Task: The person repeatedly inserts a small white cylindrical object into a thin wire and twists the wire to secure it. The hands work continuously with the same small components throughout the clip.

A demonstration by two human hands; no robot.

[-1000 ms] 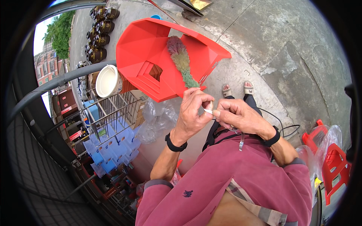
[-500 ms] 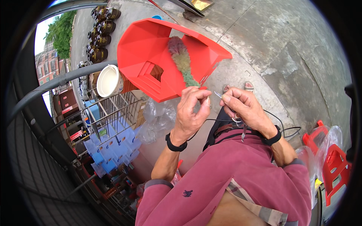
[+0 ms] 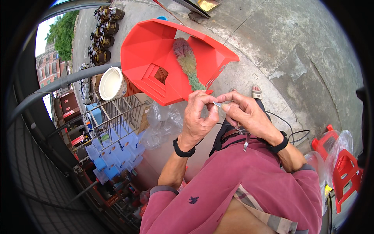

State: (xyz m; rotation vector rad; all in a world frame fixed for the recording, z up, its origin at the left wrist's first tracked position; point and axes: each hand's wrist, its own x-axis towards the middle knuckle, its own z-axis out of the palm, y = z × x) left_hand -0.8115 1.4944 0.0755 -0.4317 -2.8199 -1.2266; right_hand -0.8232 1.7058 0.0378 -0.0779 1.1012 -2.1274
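My left hand (image 3: 198, 119) is raised in front of my body, fingers curled, thumb and forefinger close together. Whatever lies between those fingertips, if anything, is too small to make out. My right hand (image 3: 249, 115) pinches a small pointed metal blade (image 3: 218, 104) between thumb and fingers, its tip at the left fingertips. From under the right hand hangs a short strap with a metal end (image 3: 246, 146). Beyond the left hand, a fluffy duster (image 3: 187, 62) in purple, yellow and green lies in a large red moulded plastic piece (image 3: 144, 43).
A white bucket (image 3: 112, 85) stands left beside a metal wire rack (image 3: 117, 117). Below are blue translucent boxes (image 3: 113, 156) and clear plastic bags (image 3: 161, 124). A black cable (image 3: 290, 130) loops at the right, near red plastic chairs (image 3: 346, 171). Dark jars (image 3: 102, 56) stand far left.
My right hand has moved left with the small metal blade, closing the gap to the left fingertips. The strap now hangs further left. My left hand has hardly moved.
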